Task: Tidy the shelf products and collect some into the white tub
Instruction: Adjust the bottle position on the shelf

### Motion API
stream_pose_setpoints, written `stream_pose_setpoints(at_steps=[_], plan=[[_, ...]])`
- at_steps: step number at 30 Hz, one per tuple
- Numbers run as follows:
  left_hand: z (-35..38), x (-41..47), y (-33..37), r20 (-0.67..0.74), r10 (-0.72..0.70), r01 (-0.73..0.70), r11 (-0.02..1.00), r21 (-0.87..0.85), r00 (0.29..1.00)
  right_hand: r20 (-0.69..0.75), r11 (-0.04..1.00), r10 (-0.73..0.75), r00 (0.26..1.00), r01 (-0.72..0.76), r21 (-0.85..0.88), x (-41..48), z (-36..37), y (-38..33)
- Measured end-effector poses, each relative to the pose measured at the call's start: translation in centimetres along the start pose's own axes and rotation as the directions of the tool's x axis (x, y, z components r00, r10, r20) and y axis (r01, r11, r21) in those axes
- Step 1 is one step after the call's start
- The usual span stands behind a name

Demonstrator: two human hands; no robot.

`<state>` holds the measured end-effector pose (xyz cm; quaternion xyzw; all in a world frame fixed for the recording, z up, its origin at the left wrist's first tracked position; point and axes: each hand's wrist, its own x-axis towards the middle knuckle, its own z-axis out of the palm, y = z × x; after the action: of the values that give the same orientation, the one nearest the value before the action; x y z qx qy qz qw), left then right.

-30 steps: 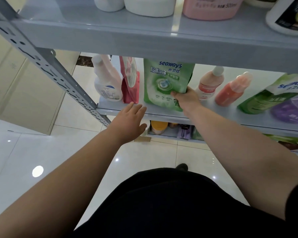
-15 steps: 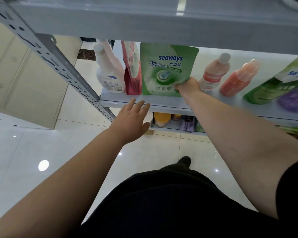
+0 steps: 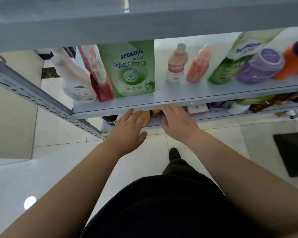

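Your left hand (image 3: pixel 130 127) and right hand (image 3: pixel 177 122): grips loose, empty. That green plastic pouch (image 3: pixel 129 69) at 12 o'clock looks floppy, so pinch its sides.

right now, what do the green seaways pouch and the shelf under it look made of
Green seaways pouch: likely flexible plastic film, glossy print, flat stand-up shape. Shelf: apparently grey painted metal, smooth sheen, thin folded front lip.
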<state>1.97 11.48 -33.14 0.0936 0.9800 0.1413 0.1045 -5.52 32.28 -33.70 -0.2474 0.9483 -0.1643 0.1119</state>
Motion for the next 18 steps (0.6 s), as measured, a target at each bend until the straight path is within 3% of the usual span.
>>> stream_pose_setpoints(at_steps=[6, 13, 18], plan=[[-1.9, 5.9, 4.5, -0.035, -0.009, 0.004, 0.989, -0.15, 0.999, -0.061, 0.99, -0.045, 0.997, 0.036, -0.135, -1.1, -3.3, 4.1], [-5.7, 16.2, 8.7, -0.137, -0.236, 0.174, 0.917, -0.36, 0.962, -0.014, 0.995, -0.074, 0.997, 0.072, -0.07, 0.7, -7.2, 9.8], [-6.2, 22.9, 9.7, -0.146, -0.455, 0.3, 0.764, -0.572, 0.879, -0.05, 0.985, -0.157, 0.986, 0.152, -0.086, 2.2, -9.6, 13.4]])
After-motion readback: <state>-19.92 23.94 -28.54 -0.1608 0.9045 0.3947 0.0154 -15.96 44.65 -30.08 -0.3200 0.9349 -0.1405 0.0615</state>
